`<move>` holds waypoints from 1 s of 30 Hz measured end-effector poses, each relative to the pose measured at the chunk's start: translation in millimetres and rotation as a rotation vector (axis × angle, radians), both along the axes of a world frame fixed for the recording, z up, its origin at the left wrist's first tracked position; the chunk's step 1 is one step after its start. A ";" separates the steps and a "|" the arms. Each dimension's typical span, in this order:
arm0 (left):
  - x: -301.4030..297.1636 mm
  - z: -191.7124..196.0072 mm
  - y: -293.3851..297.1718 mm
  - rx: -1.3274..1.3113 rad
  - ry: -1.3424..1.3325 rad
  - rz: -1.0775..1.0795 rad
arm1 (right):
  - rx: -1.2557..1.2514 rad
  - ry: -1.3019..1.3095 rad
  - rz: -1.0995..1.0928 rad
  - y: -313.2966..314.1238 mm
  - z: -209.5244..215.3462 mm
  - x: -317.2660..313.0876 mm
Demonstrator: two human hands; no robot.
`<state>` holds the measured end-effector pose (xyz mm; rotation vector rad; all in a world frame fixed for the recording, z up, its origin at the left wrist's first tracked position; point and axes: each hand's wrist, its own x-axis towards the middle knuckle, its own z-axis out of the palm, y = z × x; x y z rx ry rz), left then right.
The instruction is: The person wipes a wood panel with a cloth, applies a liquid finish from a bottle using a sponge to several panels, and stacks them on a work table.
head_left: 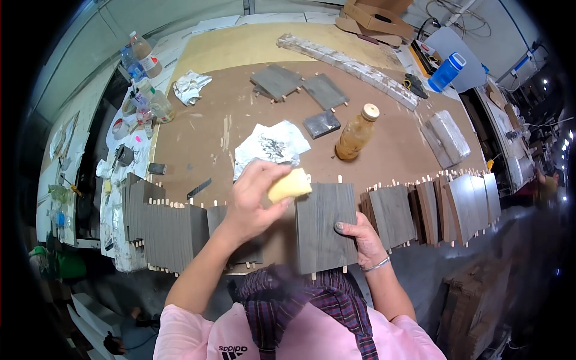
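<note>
My right hand point(367, 241) grips the right edge of a grey wood-grain panel point(326, 222), thumb on its face; short wooden dowels stick out of its top and bottom edges. Pinched in my left hand point(253, 193) is a yellow sponge point(290, 186), close to the panel's upper left corner. Whether the sponge touches the panel I cannot tell. Just beyond lies a crumpled white paper point(271, 144) with dark smears. A row of similar dowelled panels point(171, 231) stands to my left, and another row point(393, 215) to my right.
A bottle of amber liquid point(356, 135) and a dark block point(321, 124) stand beyond the panel. Farther back are loose panels point(276, 81) and a long stained bar point(348, 67). A blue bottle point(447, 72) is at the far right; several bottles point(146, 55) line the left.
</note>
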<state>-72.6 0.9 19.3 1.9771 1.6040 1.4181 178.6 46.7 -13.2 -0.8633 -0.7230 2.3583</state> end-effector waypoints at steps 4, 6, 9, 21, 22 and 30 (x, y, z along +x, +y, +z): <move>4.7 -3.9 4.5 0.005 0.037 -0.044 | 0.034 -0.020 -0.049 7.8 2.1 3.8; 12.4 -12.1 -20.2 -0.026 0.066 -0.160 | 0.058 -0.044 -0.155 17.0 6.1 5.3; 12.1 -18.6 -60.7 -0.153 0.041 -0.354 | 0.137 -0.118 -0.215 28.6 8.2 10.2; 18.7 -18.7 -51.2 -0.090 0.024 -0.341 | 0.174 -0.065 -0.277 36.7 15.1 8.9; 16.2 -20.9 -60.6 -0.119 0.000 -0.325 | 0.195 -0.069 -0.310 35.9 15.7 11.7; 25.5 1.9 -36.4 0.059 -0.044 -0.071 | 0.194 -0.012 -0.286 30.8 -9.0 15.5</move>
